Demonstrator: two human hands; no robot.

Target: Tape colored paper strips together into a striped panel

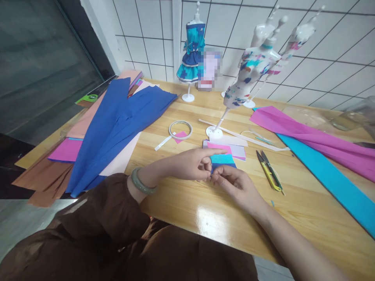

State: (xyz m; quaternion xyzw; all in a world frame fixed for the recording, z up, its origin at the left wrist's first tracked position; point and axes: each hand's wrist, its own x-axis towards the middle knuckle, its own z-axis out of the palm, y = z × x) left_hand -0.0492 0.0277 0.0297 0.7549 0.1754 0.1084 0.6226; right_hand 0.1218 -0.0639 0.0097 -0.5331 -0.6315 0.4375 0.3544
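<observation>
My left hand (193,164) and my right hand (234,185) meet at the middle of the wooden table (293,210), fingertips pinched together on a small dark blue paper piece (218,167). The left forefinger stretches out over a small stack of pink, teal and lilac paper squares (227,153). A jade bangle (141,182) sits on my left wrist, and the sleeve is brown. A roll of double-sided tape (181,129) lies just beyond my left hand, with a strip pulled out and a pink scrap inside its ring.
Yellow thread snips (269,171) lie right of my hands. Blue, pink and brown crepe sheets (114,125) are heaped at the left; magenta (307,134) and teal strips (331,179) run along the right. Mannequin stands (249,78), one in a blue dress (191,50), stand at the back.
</observation>
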